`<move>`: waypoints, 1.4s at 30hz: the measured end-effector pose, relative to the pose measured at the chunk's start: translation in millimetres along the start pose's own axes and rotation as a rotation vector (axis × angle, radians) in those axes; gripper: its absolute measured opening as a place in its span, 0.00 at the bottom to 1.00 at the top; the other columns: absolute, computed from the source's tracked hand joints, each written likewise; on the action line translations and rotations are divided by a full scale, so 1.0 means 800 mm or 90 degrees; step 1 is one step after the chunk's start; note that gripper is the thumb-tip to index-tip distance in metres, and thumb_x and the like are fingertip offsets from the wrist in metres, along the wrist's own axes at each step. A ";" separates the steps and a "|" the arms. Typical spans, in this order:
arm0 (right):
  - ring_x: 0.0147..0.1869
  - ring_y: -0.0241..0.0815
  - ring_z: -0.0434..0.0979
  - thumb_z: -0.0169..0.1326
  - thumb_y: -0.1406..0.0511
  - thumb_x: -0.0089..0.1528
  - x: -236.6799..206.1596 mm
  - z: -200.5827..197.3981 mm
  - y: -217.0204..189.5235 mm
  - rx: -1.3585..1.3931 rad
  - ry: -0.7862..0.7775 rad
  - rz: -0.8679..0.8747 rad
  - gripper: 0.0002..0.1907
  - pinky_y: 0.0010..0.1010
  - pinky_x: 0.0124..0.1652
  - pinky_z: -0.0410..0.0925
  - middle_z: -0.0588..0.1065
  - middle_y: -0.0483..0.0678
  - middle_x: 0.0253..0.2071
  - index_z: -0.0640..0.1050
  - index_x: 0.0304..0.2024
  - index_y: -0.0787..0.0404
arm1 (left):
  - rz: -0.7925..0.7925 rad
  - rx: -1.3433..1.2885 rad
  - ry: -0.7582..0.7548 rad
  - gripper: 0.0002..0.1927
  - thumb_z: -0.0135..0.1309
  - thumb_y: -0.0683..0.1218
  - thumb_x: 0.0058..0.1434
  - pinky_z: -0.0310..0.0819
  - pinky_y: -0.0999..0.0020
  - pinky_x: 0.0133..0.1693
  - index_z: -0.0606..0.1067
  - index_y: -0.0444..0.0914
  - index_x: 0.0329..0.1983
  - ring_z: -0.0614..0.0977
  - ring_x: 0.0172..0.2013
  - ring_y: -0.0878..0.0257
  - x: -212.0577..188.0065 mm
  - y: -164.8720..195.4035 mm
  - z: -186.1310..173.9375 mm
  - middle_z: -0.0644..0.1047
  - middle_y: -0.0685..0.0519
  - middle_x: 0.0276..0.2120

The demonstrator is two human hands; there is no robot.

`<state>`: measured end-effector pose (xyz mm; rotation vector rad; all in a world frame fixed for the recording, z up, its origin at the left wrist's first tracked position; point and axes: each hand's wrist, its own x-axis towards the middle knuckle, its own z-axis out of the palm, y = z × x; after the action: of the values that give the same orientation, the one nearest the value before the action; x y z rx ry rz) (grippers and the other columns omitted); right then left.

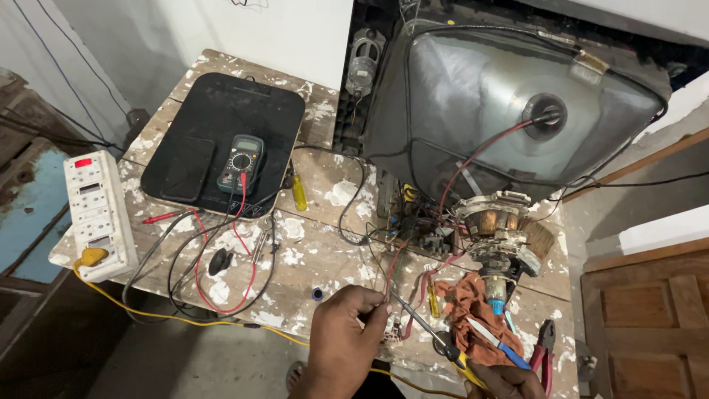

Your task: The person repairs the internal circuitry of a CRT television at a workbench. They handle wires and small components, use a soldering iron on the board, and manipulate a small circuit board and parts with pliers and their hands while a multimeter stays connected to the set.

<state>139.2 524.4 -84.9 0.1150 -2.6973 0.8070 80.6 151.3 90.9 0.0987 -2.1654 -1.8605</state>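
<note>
My left hand (343,343) is at the table's near edge, its fingertips pinched on thin red and dark wires (390,284) that run up to a small circuit board (422,238). Only part of my right hand (509,382) shows at the bottom edge. It grips the dark, yellow-banded handle of a soldering iron (436,332). The iron's thin metal shaft slants up and to the left, and its tip sits right beside my left fingertips. Behind both stands a bare picture tube (509,96) with its copper-wound yoke (496,222) facing me.
A red cloth (461,299) with a blue-handled tool (498,343) and red pliers (545,347) lie at the right. A multimeter (240,162) and dark phone (188,168) rest on a black mat (244,103). A white power strip (100,214), yellow screwdriver (298,192) and looped leads (221,288) lie at the left.
</note>
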 end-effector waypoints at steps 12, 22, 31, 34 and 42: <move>0.38 0.38 0.81 0.68 0.73 0.46 0.003 -0.020 -0.069 0.028 0.081 0.002 0.22 0.28 0.44 0.75 0.77 0.45 0.33 0.85 0.43 0.52 | -0.009 0.035 -0.013 0.05 0.63 0.38 0.53 0.79 0.66 0.30 0.79 0.34 0.33 0.85 0.27 0.59 -0.005 0.009 0.000 0.82 0.49 0.28; 0.38 0.38 0.81 0.66 0.75 0.47 0.005 -0.032 -0.098 0.043 0.102 0.011 0.22 0.28 0.44 0.75 0.76 0.46 0.34 0.84 0.43 0.52 | -0.021 0.038 -0.026 0.05 0.63 0.37 0.53 0.79 0.66 0.30 0.79 0.34 0.33 0.85 0.26 0.59 -0.005 0.018 0.003 0.82 0.48 0.28; 0.38 0.41 0.79 0.67 0.70 0.47 0.001 -0.031 -0.052 -0.083 0.078 -0.027 0.19 0.33 0.47 0.74 0.75 0.45 0.31 0.84 0.42 0.53 | 0.012 0.033 -0.009 0.05 0.63 0.38 0.53 0.79 0.66 0.31 0.79 0.34 0.32 0.85 0.27 0.58 -0.009 0.012 0.007 0.82 0.48 0.28; 0.40 0.44 0.83 0.73 0.64 0.46 0.011 -0.032 -0.020 -0.078 -0.035 0.053 0.19 0.36 0.50 0.74 0.81 0.48 0.31 0.87 0.40 0.54 | -0.030 -0.015 0.009 0.05 0.65 0.39 0.55 0.79 0.69 0.30 0.80 0.34 0.33 0.85 0.26 0.64 -0.011 0.003 0.010 0.83 0.50 0.27; 0.46 0.43 0.88 0.72 0.62 0.49 0.018 -0.006 0.037 0.085 -0.277 0.097 0.23 0.35 0.53 0.73 0.84 0.53 0.36 0.86 0.46 0.60 | -0.273 -0.231 0.020 0.05 0.63 0.38 0.57 0.76 0.72 0.32 0.81 0.29 0.33 0.79 0.26 0.69 -0.006 -0.034 0.017 0.82 0.52 0.25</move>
<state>121.8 551.5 -91.9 0.1292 -3.0842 1.1198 78.1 161.2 62.0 0.5468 -1.8519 -2.4331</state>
